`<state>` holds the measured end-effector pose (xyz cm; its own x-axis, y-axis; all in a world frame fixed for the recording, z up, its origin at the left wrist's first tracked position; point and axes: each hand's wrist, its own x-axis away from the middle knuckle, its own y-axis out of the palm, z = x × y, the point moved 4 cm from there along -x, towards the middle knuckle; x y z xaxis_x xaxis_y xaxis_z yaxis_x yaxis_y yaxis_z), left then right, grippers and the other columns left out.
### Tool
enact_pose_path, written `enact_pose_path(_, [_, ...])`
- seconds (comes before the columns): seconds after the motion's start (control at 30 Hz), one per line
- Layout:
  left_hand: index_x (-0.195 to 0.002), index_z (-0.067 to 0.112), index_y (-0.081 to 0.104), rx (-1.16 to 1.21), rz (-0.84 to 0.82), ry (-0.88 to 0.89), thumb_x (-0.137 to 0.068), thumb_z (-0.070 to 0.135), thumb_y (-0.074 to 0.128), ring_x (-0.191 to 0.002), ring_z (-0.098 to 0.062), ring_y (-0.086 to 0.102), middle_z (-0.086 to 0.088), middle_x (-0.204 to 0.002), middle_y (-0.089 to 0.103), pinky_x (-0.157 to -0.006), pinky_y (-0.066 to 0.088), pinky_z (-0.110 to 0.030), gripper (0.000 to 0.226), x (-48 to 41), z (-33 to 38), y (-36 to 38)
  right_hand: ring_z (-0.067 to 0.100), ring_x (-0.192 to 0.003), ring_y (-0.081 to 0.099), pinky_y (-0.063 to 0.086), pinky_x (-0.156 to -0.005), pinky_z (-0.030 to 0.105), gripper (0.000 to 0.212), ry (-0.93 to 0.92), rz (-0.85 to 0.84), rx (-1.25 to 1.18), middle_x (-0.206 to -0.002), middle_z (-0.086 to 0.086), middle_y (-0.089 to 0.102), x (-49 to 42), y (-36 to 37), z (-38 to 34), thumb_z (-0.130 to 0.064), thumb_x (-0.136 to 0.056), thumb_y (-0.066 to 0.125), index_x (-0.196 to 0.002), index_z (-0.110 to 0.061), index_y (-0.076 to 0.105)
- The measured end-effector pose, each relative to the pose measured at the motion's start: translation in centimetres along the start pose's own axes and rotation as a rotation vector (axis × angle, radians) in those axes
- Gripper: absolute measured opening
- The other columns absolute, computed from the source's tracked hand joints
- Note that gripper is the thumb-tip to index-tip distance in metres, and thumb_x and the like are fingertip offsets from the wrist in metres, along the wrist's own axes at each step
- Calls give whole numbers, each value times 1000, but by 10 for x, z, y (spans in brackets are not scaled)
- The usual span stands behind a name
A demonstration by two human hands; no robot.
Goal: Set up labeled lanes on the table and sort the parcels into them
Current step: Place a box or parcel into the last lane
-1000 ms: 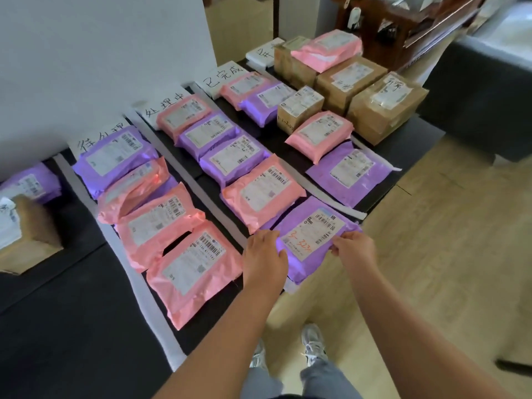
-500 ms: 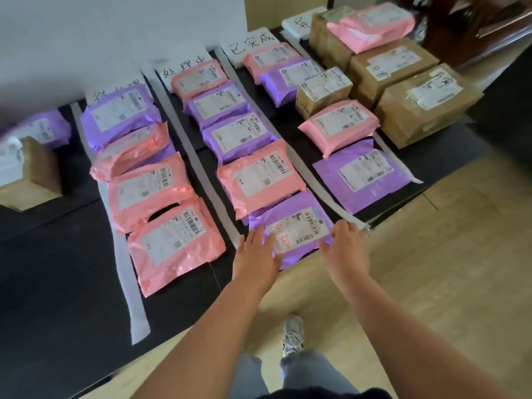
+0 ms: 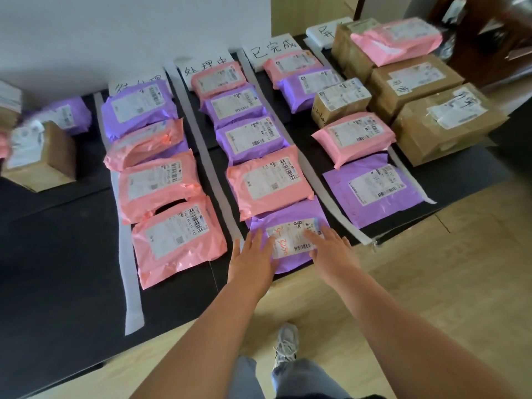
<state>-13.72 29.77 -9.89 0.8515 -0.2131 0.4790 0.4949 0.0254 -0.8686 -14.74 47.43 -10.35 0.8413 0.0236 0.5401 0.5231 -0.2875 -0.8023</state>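
Touching purple parcel [image 3: 277, 215], lane [image 3: 338, 216] front; left hand [image 3: 253, 256], right hand [image 3: 331, 249] flat

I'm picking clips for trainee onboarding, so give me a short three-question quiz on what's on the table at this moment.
1. True or false: the left hand and the right hand both lie flat on the near parcel.
2. What colour is the near parcel? A pink, B purple, C brown.
3. How many cardboard boxes lie in the lane headed by the 已完成 sign?

Key: 1 true. 2 B. 3 one, the small cardboard box.
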Motion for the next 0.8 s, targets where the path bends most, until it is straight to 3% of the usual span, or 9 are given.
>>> enact_pose_path(0.3, [-158, 24, 6, 74, 97, -67, -106, 42, 30, -153, -23, -3, -4, -166, -6, -124, 1, -44, 60, 25, -9, -23, 22, -142, 33, 37, -114, 41, 54, 45, 123, -5, -157, 4, 32, 20, -24, -10, -31, -102, 46, -153, -25, 30])
enact_pose_path(0.6, [-158, 22, 9, 205, 283, -181, -106, 38, 32, -153, -25, -2, -6, -166, 2, -124, 1, -44, 59, 69, -44, -58, 25, -133, 43, 41, -105, 40, 49, -91, 244, 34, -149, 5, 42, 43, -50, -73, -33, -102, 48, -148, -19, 38])
enact_pose_path(0.8, [-158, 26, 7, 303, 302, -258, -106, 38, 31, -153, -23, -7, -2, -166, -1, -124, -3, -45, 58, 107, -89, -68, 25, -122, 51, 44, -93, 38, 38, -179, 323, 21, -135, 5, 52, 66, -49, -130, -29, -100, 51, -137, -18, 49])
